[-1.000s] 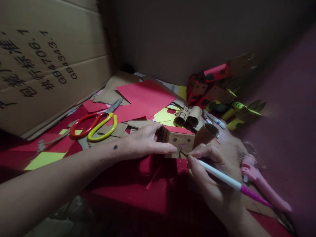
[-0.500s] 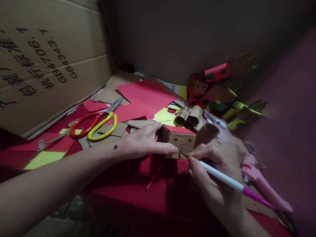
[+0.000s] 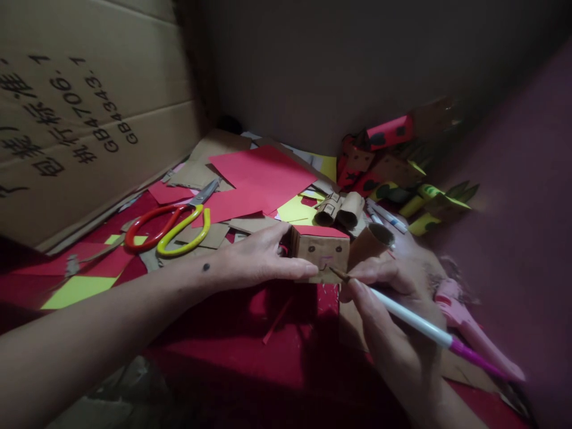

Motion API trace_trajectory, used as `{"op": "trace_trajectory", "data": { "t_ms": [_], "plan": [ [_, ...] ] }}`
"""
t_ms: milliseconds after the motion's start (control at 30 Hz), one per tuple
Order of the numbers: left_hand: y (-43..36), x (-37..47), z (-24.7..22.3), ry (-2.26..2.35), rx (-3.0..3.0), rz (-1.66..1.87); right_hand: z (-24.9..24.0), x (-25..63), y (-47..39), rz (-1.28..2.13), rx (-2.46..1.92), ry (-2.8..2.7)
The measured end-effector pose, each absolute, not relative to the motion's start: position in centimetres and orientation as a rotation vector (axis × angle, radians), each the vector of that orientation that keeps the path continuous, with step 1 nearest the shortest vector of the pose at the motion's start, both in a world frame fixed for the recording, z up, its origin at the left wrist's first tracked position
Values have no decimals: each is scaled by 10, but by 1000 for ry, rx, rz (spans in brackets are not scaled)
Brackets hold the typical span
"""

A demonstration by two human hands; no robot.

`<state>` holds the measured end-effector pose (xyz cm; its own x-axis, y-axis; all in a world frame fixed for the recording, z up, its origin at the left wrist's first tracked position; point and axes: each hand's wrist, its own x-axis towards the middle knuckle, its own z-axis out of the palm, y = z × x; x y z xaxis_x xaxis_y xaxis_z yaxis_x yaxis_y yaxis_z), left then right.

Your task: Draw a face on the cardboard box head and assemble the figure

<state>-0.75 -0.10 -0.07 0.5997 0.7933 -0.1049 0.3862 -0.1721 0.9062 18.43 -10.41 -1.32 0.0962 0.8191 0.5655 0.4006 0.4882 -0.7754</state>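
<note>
A small cardboard box (image 3: 338,255) with a red top stands in front of me, two dark eyes and a thin mouth drawn on its face. My left hand (image 3: 263,257) grips it from the left, thumb across the lower front and the other fingers hidden behind. Pinched in my right hand (image 3: 388,310) is a white marker pen (image 3: 411,319) with a purple end. Its brown tip is at the lower part of the drawn face; whether it touches I cannot tell. A cardboard tube (image 3: 373,243) sits just behind the right hand.
Scissors (image 3: 167,229) with red and yellow handles lie left among paper and cardboard scraps. Red sheets (image 3: 263,173) and two cardboard tubes (image 3: 339,210) are farther back. A pink glue gun (image 3: 473,333) lies right. Decorated figures (image 3: 388,155) stand back right; a large carton (image 3: 98,119) rises left.
The marker tip has drawn back a little to the right from the box's face, and a dark mouth line shows there more plainly. My left hand keeps its hold.
</note>
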Motion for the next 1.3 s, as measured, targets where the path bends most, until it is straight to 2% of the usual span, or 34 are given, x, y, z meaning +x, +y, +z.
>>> {"op": "trace_trajectory", "data": {
  "t_ms": [367,567,800,1300],
  "plan": [
    [-4,-6,5,799,1590,473,-8,180,-100,309,-1158,-1558],
    [-2,-5,-3,821,1604,493,-6,177,-100,280,-1175,-1564],
    [-9,-5,15,895,1605,449,-8,179,-100,266,-1171,-1608],
    [-2,-6,-2,902,1677,484,-10,182,-104,242,-1301,-1670]
  ]
}}
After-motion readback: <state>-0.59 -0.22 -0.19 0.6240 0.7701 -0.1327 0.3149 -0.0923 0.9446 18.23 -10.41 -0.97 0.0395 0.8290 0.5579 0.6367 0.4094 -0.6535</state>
